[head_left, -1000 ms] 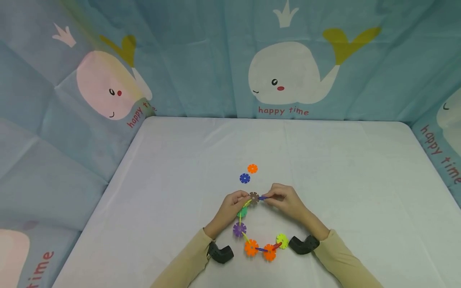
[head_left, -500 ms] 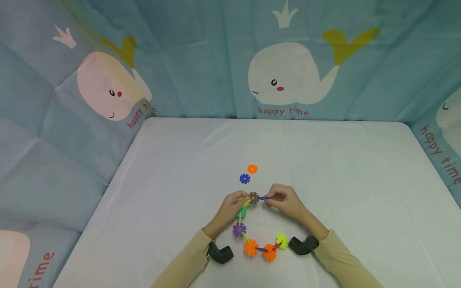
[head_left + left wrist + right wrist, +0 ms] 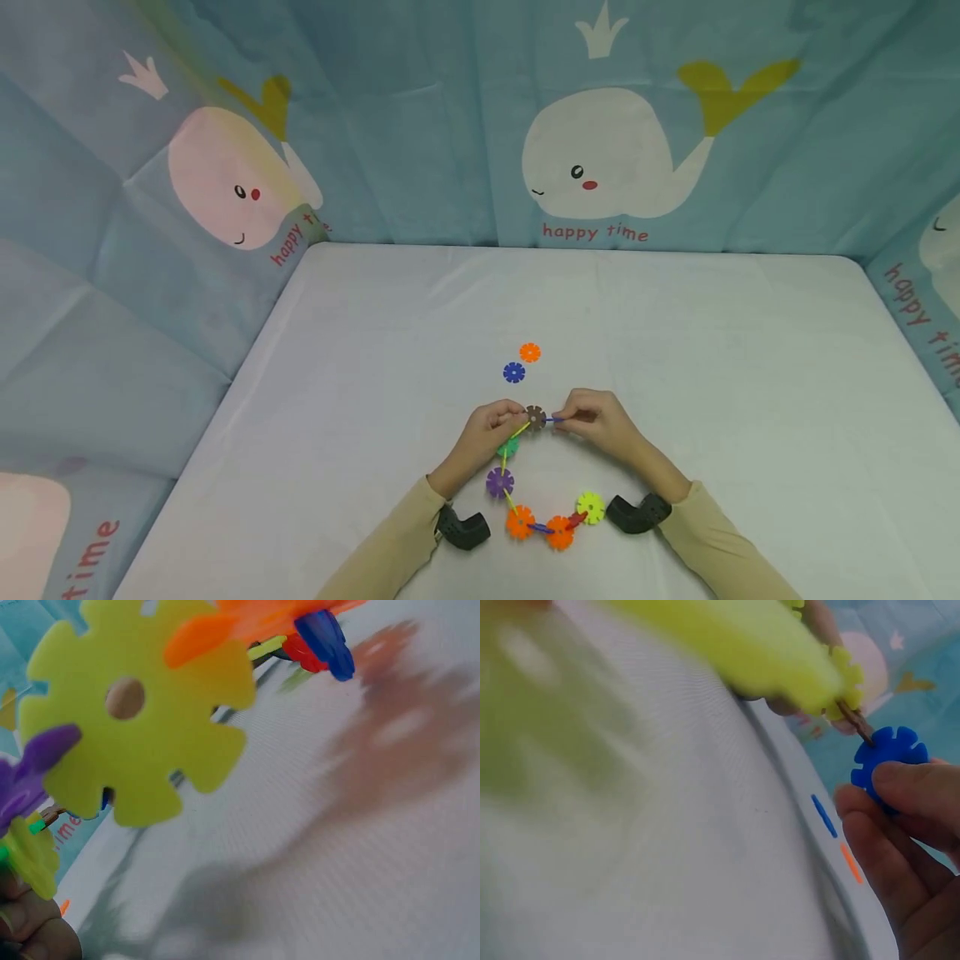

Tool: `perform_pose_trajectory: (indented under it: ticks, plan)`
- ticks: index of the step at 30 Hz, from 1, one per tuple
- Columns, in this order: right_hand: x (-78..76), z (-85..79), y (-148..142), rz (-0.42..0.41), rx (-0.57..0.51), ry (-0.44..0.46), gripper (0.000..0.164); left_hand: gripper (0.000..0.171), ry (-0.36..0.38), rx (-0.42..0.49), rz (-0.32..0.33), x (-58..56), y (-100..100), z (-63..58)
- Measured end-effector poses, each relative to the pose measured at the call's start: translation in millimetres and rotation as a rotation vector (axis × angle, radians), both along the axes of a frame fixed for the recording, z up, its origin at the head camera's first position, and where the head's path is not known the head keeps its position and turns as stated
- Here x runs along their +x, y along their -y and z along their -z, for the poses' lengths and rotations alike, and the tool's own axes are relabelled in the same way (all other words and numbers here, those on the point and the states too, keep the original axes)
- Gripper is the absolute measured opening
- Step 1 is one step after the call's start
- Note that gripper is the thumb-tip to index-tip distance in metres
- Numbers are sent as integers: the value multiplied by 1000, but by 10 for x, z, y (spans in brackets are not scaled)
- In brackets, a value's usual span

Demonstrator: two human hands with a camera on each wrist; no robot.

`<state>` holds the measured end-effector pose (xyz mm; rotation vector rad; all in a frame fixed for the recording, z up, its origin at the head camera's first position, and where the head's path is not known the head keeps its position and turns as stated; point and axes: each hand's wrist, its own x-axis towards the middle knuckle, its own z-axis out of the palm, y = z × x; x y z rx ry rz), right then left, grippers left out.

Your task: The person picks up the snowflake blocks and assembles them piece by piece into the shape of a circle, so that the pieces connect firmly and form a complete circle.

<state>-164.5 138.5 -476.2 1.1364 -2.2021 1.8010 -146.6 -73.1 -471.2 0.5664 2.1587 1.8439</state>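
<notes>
A curved chain of notched plastic snowflake discs hangs between my hands and toward the front in the head view. My left hand (image 3: 486, 433) pinches the chain at a yellow disc (image 3: 846, 681), beside the brown disc (image 3: 535, 418). With thumb and fingers, my right hand (image 3: 603, 423) holds a blue disc (image 3: 889, 761), whose far edge meets the brown one. Below the left hand follow a green disc (image 3: 508, 447), a purple disc (image 3: 500, 482) and an orange disc (image 3: 521, 522). The chain's other end is a yellow-green disc (image 3: 590, 507) near the right wrist.
A loose orange disc (image 3: 530, 352) and a loose blue disc (image 3: 513, 372) lie flat on the white table (image 3: 375, 350), beyond the hands. Black wrist devices (image 3: 463, 530) sit at both cuffs. A whale-print curtain (image 3: 420, 167) encloses the table's back and sides.
Both hands have come slightly nearer the front with the chain. The blue disc in the right fingers has turned and looks thinner, nearly edge-on. The whole head view has shifted a little.
</notes>
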Motion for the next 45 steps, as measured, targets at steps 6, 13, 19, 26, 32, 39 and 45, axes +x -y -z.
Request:
perform_pose_trajectory:
  ticks: [6, 13, 19, 26, 32, 39, 45]
  plan:
    - [18, -14, 15, 5, 9, -91, 19, 13, -43, -34, -21, 21, -3, -30]
    - [21, -26, 49, -18, -29, -267, 28, 11, -78, -64, -33, 27, 12, -41]
    - [19, -8, 39, -4, -61, -292, 29, 11, -116, -48, -27, 35, 1, -19]
    - [25, 49, 46, 6, -53, -141, 24, 10, -173, -80, -63, 64, -7, 1]
    - [19, 65, 38, -6, -53, -53, 21, 12, -145, -104, -65, 54, -33, -30]
    - [25, 73, 31, -11, -90, 291, 6, 18, 76, -40, -9, -29, -11, -36]
    - [-25, 227, 9, 14, -89, 488, 5, 21, 268, 23, -16, -50, -6, -62]
